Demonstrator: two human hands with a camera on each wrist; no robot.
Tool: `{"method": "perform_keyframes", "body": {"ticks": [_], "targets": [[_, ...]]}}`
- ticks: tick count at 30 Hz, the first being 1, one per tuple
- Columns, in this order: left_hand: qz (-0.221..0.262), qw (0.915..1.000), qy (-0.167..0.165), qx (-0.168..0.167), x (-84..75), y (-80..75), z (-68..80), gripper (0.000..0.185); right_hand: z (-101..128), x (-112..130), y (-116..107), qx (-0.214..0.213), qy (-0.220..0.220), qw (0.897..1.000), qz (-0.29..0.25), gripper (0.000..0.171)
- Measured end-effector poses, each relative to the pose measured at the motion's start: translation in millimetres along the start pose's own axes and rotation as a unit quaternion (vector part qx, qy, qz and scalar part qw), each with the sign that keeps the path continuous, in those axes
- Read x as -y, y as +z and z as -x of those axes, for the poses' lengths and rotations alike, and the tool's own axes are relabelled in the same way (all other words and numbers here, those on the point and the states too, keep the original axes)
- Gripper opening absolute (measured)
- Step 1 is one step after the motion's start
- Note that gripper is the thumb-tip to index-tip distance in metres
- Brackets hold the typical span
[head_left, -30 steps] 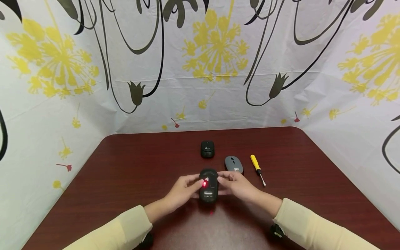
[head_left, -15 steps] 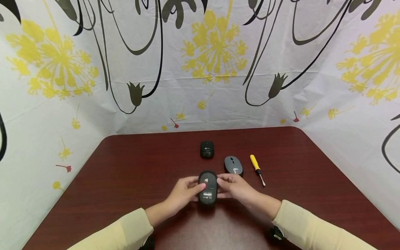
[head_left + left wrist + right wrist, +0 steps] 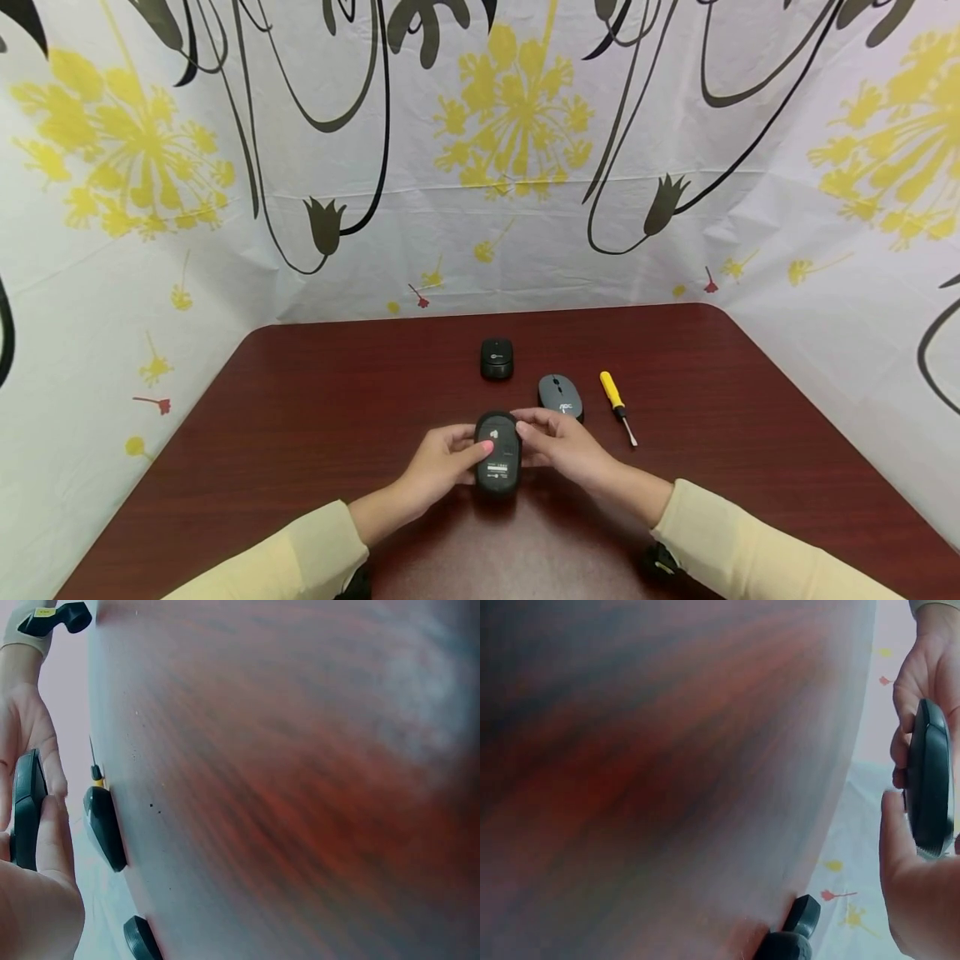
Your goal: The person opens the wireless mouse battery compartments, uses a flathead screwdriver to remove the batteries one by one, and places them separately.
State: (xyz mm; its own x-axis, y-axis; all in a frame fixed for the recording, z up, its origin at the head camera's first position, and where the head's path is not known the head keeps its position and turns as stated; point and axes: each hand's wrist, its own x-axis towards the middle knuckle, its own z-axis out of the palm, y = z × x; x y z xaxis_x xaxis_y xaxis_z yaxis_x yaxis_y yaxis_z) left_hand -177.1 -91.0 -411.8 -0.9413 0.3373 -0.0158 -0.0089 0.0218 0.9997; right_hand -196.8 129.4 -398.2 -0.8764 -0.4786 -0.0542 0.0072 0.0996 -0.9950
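Left hand [image 3: 441, 462], right hand [image 3: 564, 442] both pinch upturned mouse [image 3: 497, 486], likely so label [image 3: 497, 468] faces me; black mouse [image 3: 497, 358], twelve o'clock.

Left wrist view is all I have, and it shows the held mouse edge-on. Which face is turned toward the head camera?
Observer: The held mouse shows its underside, with white printing on it.
Operator: Where does the left hand have its thumb?
Observer: Resting on that underside.
Operator: Any marking on top of the loose mouse nearer the screwdriver?
Observer: Yes, white letters.
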Motion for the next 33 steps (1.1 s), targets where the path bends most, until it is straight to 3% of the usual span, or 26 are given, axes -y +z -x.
{"method": "perform_keyframes", "body": {"ticks": [5, 11, 20, 33], "targets": [[0.002, 1.0, -0.006, 0.0, -0.5, -0.8, 0.4, 0.047, -3.3, -0.9, -2.5, -0.027, -0.08, 0.989, 0.119, 0.051], [0.0, 1.0, -0.008, 0.0, 0.4, -1.1, 0.4, 0.045, -4.6, 1.4, -1.7, -0.02, -0.135, 0.969, 0.206, 0.057], [0.008, 0.9998, -0.018, -0.001, 1.8, -0.6, 0.2, 0.045, -5.4, 0.3, 4.5, 0.001, -0.147, 0.963, 0.226, 0.057], [0.01, 0.9994, -0.032, 0.0, 0.0, -1.8, 0.4, 0.045, -5.4, 3.0, 8.7, -0.008, -0.126, 0.97, 0.206, 0.054]]}}
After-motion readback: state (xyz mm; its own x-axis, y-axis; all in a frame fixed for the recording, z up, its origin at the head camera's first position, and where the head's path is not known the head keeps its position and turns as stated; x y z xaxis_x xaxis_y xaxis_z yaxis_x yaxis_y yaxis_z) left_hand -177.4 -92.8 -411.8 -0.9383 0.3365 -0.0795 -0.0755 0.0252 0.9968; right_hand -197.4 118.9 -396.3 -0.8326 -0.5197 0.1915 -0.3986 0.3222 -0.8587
